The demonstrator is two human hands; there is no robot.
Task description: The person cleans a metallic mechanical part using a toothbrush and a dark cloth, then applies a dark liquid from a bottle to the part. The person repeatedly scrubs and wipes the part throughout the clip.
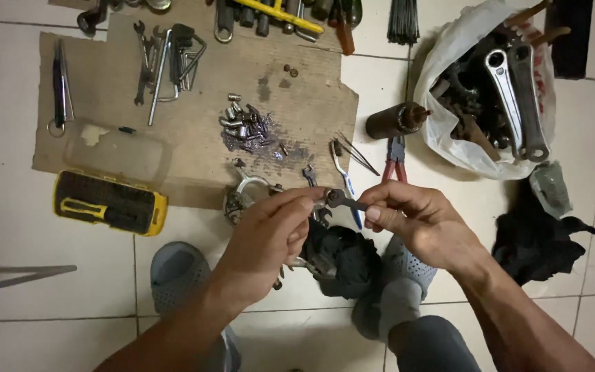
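Observation:
My left hand (270,238) and my right hand (418,220) meet over the floor, above a black rag (342,258). Together they pinch a small dark metal part (342,200), the left at its left end, the right at its right end. Below the left hand hangs a greasy metal bicycle component (308,265), partly hidden by the hand. A silver curved metal piece (246,189) lies just beyond the left fingers on the edge of a cardboard sheet (194,89).
On the cardboard lie wrenches and hex keys (170,58) and a heap of small metal bits (246,127). A yellow-and-black bit case (110,203) sits left. Red pliers (395,158), a brown can (394,120), a bag of cranks (497,89) and dark cloth (535,241) are right.

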